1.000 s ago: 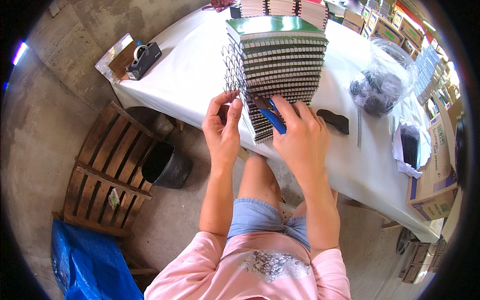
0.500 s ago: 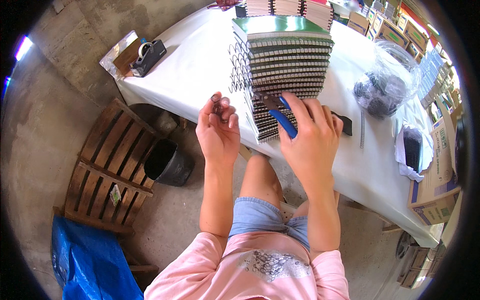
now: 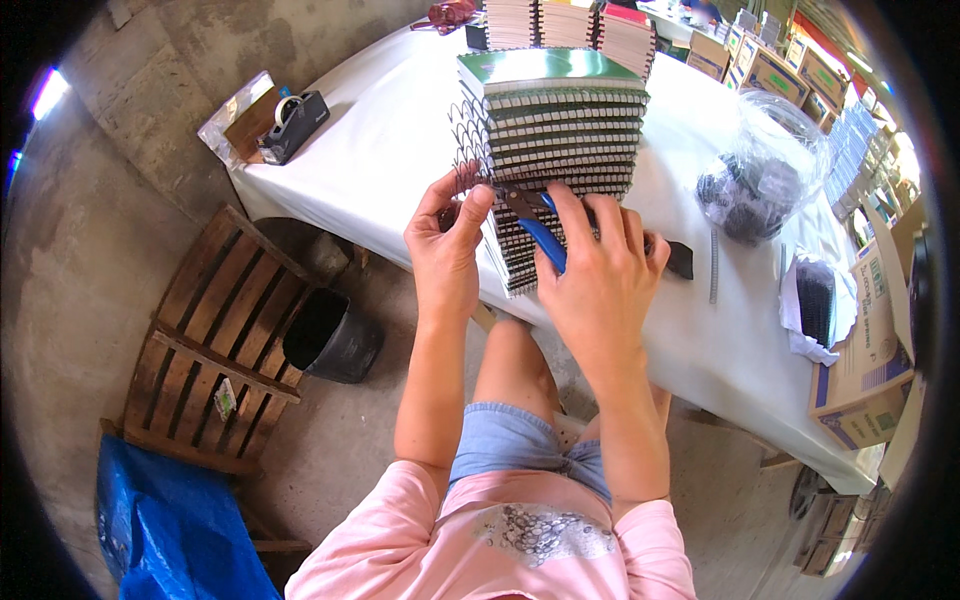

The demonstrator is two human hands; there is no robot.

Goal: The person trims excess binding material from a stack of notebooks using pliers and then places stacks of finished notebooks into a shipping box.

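A tall stack of spiral-bound notebooks with a glossy green cover on top stands at the table's near edge. Loose black coil ends stick out from its left side. My left hand is at the lower coil ends, thumb and fingers closed around a black coil end, with dark coil pieces in the curl of its fingers. My right hand grips blue-handled cutting pliers. Their dark jaws lie against the stack's left edge, beside my left thumb; whether they bite on a coil is hard to see.
The white-covered table bears a tape dispenser, more bound books, a clear plastic bag of black coils and a paper-wrapped coil bundle. A cardboard box stands at right. Below left are a black bucket and a wooden pallet.
My left hand has moved up and right to the coil ends, its fingers closing there. The pliers in my right hand have shifted slightly relative to the stack. The whole view has shifted a little.
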